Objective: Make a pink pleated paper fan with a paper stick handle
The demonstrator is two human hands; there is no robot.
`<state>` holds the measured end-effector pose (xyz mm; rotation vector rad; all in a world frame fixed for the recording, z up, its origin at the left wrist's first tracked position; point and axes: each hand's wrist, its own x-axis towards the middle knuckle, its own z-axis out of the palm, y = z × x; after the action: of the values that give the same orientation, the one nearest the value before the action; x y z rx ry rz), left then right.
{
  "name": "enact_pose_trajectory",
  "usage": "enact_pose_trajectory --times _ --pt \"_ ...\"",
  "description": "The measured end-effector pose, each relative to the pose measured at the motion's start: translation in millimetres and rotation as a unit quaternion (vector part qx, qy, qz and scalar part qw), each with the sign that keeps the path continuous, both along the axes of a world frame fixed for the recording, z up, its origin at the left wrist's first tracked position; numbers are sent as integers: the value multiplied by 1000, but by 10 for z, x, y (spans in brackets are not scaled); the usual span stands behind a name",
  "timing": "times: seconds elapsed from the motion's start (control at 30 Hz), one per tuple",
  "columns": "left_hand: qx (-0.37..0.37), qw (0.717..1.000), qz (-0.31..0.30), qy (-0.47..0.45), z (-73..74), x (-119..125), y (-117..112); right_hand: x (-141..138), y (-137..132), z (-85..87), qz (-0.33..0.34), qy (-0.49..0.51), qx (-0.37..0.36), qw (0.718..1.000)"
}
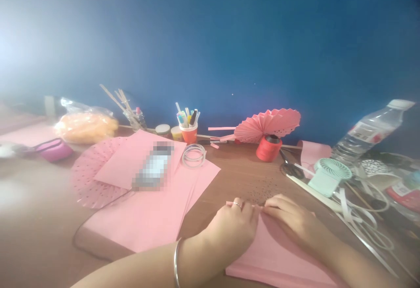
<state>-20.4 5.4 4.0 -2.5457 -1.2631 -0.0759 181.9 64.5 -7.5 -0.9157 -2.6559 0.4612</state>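
A sheet of pink paper lies on the brown table in front of me, its far edge pinched up in a narrow fold. My left hand, with a ring and a silver bangle, is closed on that edge. Beside it my right hand has its fingers closed on the same edge, pressing along it. The two hands nearly touch, and they cover most of the fold. Small dark specks are scattered on the table just beyond my fingers.
Left lie pink sheets, a phone, a cable coil and a round pleated paper. Behind stand a pen cup, red thread spool and pink paper fan. Right are a mint fan, scissors and a tilted bottle.
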Motion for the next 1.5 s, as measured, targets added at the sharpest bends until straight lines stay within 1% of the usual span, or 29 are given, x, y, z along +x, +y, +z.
enact_pose_trajectory --times 0.07,0.13,0.23,0.3,0.43,0.5,0.57,0.67,0.8,1.0,1.07,1.1,1.2,1.27,1.33,1.5 --pt "0 1000 4 5 10 19 -23 -4 0 12 9 -2 14 1000" --pt "-17 1000 0 12 16 35 -36 -2 -1 15 14 4 23 1000" --pt "-20 999 17 20 -17 73 -61 14 -3 2 18 8 30 999" --pt "-3 999 42 23 -82 107 -92 27 -1 -14 19 5 40 999" --pt "37 995 91 23 -268 172 -159 30 9 -33 32 8 69 997" --pt "25 992 124 18 -337 192 -176 24 14 -38 35 7 83 996" --pt "-3 989 149 17 -364 199 -175 22 15 -45 38 8 95 995" --pt "-36 986 162 12 -330 184 -155 26 7 -48 36 6 100 994" --pt "-75 983 167 0 -230 153 -145 15 -19 -14 35 -29 81 996" --pt "-140 966 217 2 -141 166 -144 -58 -36 63 24 -51 98 994" --pt "-141 967 213 11 -108 153 -134 -79 -42 84 25 -40 111 993" --pt "-130 971 200 12 -88 138 -129 -86 -45 92 26 -33 118 992" --pt "-71 991 109 -11 -35 75 -119 -98 -52 105 25 -23 136 990" --pt "-55 996 59 -32 -28 41 -114 -102 -53 105 26 -25 138 990" --pt "-69 996 48 -41 -50 29 -107 -103 -50 109 28 -26 135 990" --pt "-106 992 63 -30 -118 49 -82 -27 -5 163 29 0 110 994"
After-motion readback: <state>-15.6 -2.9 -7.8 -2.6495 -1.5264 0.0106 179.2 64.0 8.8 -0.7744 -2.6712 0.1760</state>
